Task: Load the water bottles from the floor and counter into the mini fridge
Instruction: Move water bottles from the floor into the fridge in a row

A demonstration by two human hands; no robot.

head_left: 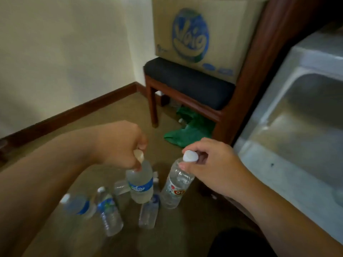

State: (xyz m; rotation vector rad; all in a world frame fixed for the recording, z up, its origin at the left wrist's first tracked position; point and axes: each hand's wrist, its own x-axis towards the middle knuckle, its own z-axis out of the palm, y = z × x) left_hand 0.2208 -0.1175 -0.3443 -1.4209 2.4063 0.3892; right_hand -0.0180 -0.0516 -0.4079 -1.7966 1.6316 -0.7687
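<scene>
Two clear capped water bottles (141, 184) (175, 184) upright, necks pinched; four more bottles (109, 212) on the carpet.

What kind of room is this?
Probably a hotel or guest room, though I can't be sure. There is carpet, a padded wooden chair against the wall, and an open mini fridge door beside the bottles on the floor.

Both forearms are bare from the frame edge down to the wrists, with no sleeve showing. The left hand (120, 145) and right hand (211, 164) carry no rings, watch, bracelet or glove.
</scene>
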